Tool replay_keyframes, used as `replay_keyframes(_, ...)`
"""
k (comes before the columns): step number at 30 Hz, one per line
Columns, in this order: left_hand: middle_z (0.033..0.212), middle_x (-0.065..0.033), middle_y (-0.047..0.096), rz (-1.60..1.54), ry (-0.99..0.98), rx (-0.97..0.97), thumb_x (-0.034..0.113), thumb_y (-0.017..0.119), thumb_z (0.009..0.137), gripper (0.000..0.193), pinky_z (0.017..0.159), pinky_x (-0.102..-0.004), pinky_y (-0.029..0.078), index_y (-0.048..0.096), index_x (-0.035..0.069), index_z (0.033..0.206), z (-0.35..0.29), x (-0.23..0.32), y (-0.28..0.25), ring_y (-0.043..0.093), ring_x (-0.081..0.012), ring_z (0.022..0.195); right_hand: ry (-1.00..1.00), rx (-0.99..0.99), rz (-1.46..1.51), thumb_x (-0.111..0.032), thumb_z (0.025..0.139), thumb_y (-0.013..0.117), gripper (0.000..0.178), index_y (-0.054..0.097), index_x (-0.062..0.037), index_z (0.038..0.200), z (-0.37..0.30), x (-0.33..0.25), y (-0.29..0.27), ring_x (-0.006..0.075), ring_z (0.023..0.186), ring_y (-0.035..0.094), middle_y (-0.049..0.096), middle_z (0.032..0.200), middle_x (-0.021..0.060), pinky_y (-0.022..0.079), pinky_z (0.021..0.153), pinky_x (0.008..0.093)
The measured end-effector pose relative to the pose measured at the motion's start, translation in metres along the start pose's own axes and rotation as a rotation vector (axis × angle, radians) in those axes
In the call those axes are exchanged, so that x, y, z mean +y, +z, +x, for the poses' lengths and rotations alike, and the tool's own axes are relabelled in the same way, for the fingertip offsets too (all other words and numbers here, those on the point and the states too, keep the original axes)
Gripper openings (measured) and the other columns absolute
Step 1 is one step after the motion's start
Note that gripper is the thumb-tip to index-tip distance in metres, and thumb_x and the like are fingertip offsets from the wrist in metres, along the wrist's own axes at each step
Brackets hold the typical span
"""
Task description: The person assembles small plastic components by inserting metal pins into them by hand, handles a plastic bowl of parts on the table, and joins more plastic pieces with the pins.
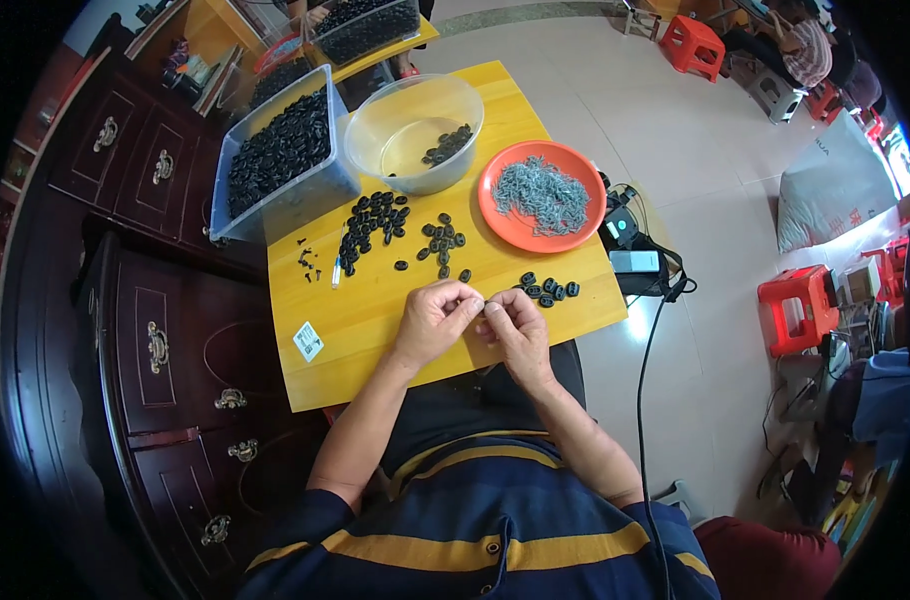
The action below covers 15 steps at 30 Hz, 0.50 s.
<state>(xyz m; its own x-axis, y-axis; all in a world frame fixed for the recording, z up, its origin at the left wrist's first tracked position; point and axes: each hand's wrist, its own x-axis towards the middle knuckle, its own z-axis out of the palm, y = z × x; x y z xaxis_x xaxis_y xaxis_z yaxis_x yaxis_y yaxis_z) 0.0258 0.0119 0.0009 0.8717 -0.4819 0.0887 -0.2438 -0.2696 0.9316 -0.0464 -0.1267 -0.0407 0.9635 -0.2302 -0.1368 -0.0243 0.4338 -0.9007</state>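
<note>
Now, head view: a yellow table [365, 322] is seen from above, with both hands over its near edge.
Left hand [438, 322]: thumb and first finger are pinched together.
Right hand [518, 330]: its fingertips are pressed together too, meeting the left ones.
Small dark piece [486, 307]: it is held between the fingertips of both hands; its shape is mostly hidden.
Black oval pieces [573, 289]: a few are laid just beside the right hand, and more are spread farther back on the left.
Red plate [545, 243]: it is heaped with small grey metal bits [543, 195].
Clear bowl [390, 130]: some dark pieces are gathered on its right side.
Plastic box [305, 205]: it is filled with black pieces, left of the bowl.
White sticker [308, 341]: it is placed near the table's left edge.
</note>
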Motion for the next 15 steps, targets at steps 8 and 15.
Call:
replay_keyframes(8, 0.076, -0.0072, 0.065, 0.419, 0.204, 0.014, 0.004, 0.072, 0.081, 0.007, 0.055, -0.0275, 0.047, 0.069, 0.002, 0.086, 0.078, 0.019, 0.006, 0.061, -0.0143, 0.059, -0.026, -0.008, -0.123, -0.008, 0.095, 0.064, 0.006, 0.062, -0.0035, 0.091, -0.001, 0.009, -0.002, 0.001, 0.064, 0.052, 0.06, 0.076, -0.0052, 0.043, 0.058, 0.0189)
replay_keyframes(15, 0.086, -0.0101, 0.069, 0.669, 0.27, -0.141, 0.019, 0.071, 0.081, 0.011, 0.071, -0.0426, 0.055, 0.071, 0.009, 0.084, 0.129, 0.013, 0.039, 0.068, -0.0309, 0.079, -0.016, -0.037, -0.108, -0.006, 0.093, 0.065, 0.007, 0.064, -0.0021, 0.099, -0.002, 0.011, -0.004, 0.0007, 0.069, 0.053, 0.061, 0.078, -0.0051, 0.045, 0.063, 0.0181)
